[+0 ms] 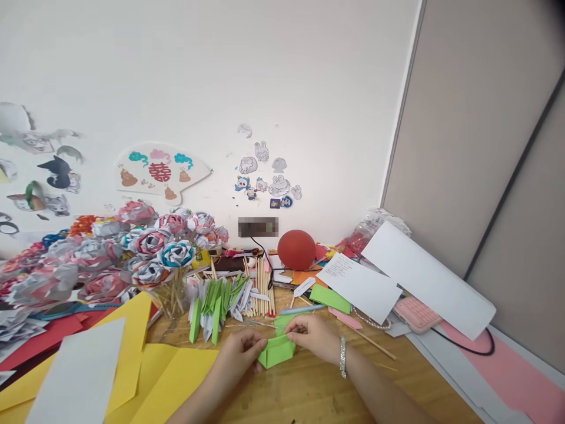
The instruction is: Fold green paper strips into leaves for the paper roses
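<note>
A folded piece of green paper [278, 353] is held between my two hands above the wooden table. My left hand [244, 348] pinches its left end between thumb and fingers. At the upper right edge, my right hand [310, 335] grips the same paper, with a silver bracelet on that wrist. Just behind the paper lie another green sheet [285, 321] and a pair of scissors [265, 324], partly covered. A light blue pen [302, 309] rests beyond my right hand. To the left of these sits a pile of folded green and white paper strips [216, 306].
Paper roses [150, 242] on sticks crowd the back left. Yellow paper [172, 377] spreads at the front left. A red balloon [296, 249] and wooden sticks [263, 282] stand at the back. On the right are white sheets [359, 285] and a pink calculator [417, 313].
</note>
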{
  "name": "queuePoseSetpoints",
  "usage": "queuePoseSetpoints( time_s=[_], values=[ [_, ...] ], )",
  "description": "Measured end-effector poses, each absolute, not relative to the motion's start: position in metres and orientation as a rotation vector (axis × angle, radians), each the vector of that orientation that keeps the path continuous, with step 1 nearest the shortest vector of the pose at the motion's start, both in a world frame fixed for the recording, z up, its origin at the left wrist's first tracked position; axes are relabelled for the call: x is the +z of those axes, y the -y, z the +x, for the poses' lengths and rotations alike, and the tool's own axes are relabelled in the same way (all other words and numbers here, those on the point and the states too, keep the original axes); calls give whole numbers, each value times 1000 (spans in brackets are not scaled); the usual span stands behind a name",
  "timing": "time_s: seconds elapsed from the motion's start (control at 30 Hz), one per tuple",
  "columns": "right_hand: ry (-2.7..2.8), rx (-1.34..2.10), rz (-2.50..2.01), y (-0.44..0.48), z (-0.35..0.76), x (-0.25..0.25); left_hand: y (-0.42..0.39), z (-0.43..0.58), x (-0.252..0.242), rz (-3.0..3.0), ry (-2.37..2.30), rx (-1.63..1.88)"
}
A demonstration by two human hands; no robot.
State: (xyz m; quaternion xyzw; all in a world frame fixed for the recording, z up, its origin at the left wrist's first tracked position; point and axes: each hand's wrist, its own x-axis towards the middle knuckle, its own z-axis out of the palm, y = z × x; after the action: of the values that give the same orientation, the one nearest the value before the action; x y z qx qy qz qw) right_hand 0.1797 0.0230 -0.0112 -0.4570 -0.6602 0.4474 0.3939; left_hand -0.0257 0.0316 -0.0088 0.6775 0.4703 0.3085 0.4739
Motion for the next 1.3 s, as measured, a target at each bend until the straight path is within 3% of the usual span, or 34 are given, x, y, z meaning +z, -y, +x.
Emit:
queuePoseSetpoints(
  time_s=[1.3],
  values=[
    [1859, 938, -1269, -21, 180, -12, -20, -19, -4, 1843, -1227, 690]
  ],
)
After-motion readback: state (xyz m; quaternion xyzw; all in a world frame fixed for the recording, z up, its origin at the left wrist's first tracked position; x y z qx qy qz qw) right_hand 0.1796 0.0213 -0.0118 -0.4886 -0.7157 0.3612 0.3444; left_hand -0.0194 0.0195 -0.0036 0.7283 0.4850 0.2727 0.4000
